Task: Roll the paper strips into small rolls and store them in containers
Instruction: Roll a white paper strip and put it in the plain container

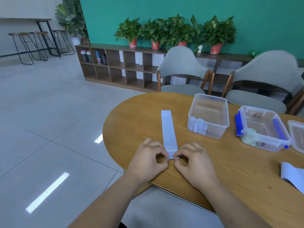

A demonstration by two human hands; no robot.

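A long pale blue-grey paper strip point(168, 129) lies flat on the wooden table point(134, 119), running away from me. My left hand point(148, 159) pinches the strip's near left corner between thumb and forefinger. My right hand point(193, 162) pinches the near right corner the same way. Both hands rest on the table near its front edge. To the right stands a clear plastic container point(208, 116) without a lid. Further right is a second clear container point(263, 129) with blue clips and a pale roll at its near corner.
A third clear container point(297, 137) is cut off at the right edge. More paper point(292, 176) lies at the table's right side. Two grey chairs point(182, 73) stand behind the table, with a low shelf point(118, 66) and potted plants beyond. Tiled floor is to the left.
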